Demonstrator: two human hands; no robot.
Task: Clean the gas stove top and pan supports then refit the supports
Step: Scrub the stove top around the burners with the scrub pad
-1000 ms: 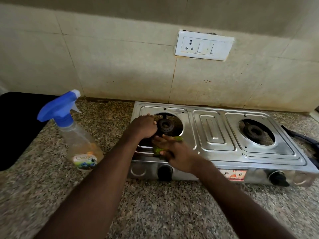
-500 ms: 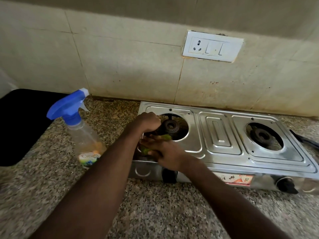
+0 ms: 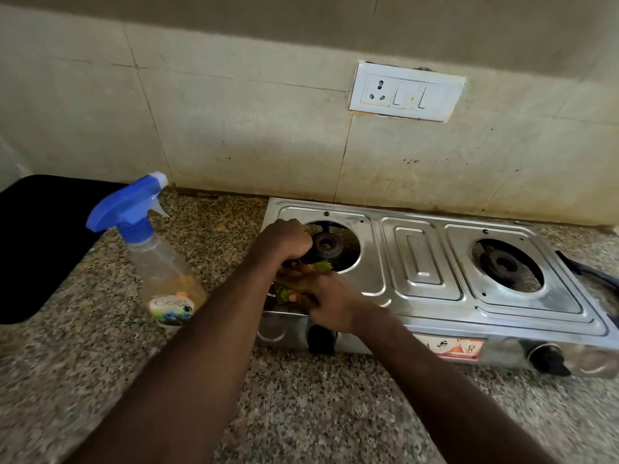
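Head view: left hand point(image 3: 284, 241) curled in a fist beside the burner point(image 3: 326, 246), grip unclear, right hand point(image 3: 323, 298) just nearer, clasping green scrub pad point(image 3: 284, 294) against gas stove top point(image 3: 422, 262), spray bottle point(image 3: 160, 262) left of both.

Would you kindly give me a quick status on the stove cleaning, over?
Right grip holding green scrub pad on stove top by left burner. Left grip fisted at burner rim. Spray bottle clear, left.

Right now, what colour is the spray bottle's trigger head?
The trigger head is blue, clearest in the head view.
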